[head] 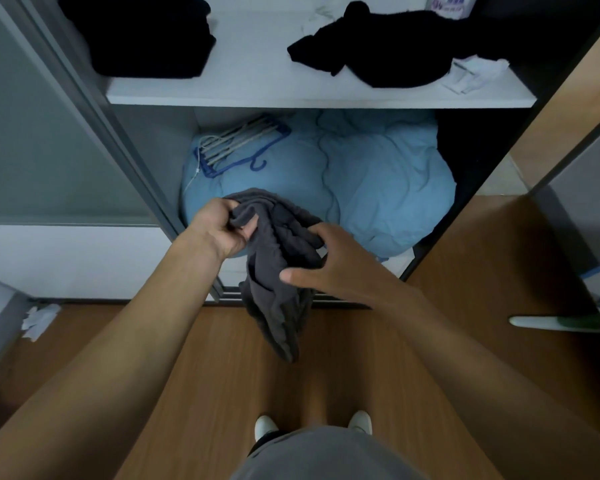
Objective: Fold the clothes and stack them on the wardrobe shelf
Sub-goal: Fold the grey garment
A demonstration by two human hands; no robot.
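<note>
A crumpled dark grey garment [278, 289] hangs in front of the open wardrobe, above the wooden floor. My left hand [219, 226] grips its top edge, fingers curled round the cloth. My right hand [326, 261] holds the bunched cloth just to the right, with its fingers round it and the thumb across the front. On the white wardrobe shelf [257, 84] above, a folded black stack [146, 36] lies at the left and an unfolded heap of black clothes [388, 46] lies at the right.
Under the shelf a light blue duvet [361, 174] fills the compartment, with a blue hanger [243, 143] on it. White cloths [471, 76] lie at the shelf's right end. A sliding door frame [94, 109] stands left, a white handle [551, 322] juts in at right.
</note>
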